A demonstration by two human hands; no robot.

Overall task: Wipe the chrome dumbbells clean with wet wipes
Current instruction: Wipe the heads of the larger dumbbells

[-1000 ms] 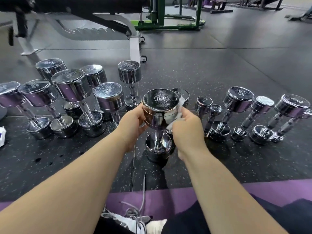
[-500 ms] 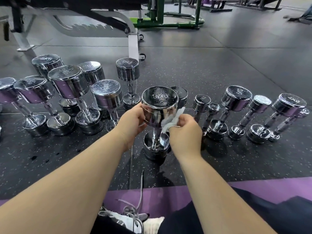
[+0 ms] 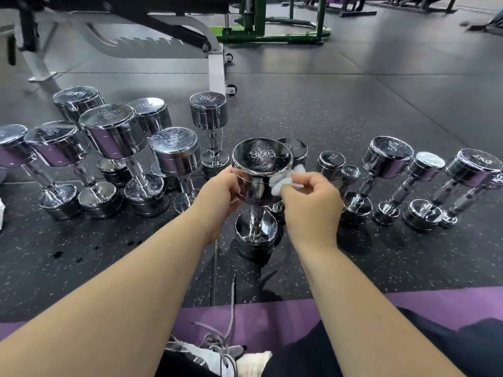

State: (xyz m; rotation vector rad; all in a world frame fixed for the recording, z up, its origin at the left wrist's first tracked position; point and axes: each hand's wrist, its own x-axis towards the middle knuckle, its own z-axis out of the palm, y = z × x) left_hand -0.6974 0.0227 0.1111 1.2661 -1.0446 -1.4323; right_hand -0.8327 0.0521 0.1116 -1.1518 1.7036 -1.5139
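A: Where's the 9KG dumbbell (image 3: 261, 161) standing?
B: Upright on the floor (image 3: 326, 118), near centre. The left hand (image 3: 220, 191) is gripping its top head, and the right hand (image 3: 313, 202) is pinching the wet wipe (image 3: 280, 180) against the side — best circling the rim.

**OPERATOR BODY: VISIBLE WEAR**

From my remote station I log the left hand (image 3: 220, 191), right hand (image 3: 313, 202) and forearms (image 3: 122, 308) as bare. Legwear (image 3: 449, 346): dark fabric. Shoe (image 3: 215, 356): grey and white, with loose grey laces (image 3: 232, 300). Sock (image 3: 253, 361): white, ribbed.
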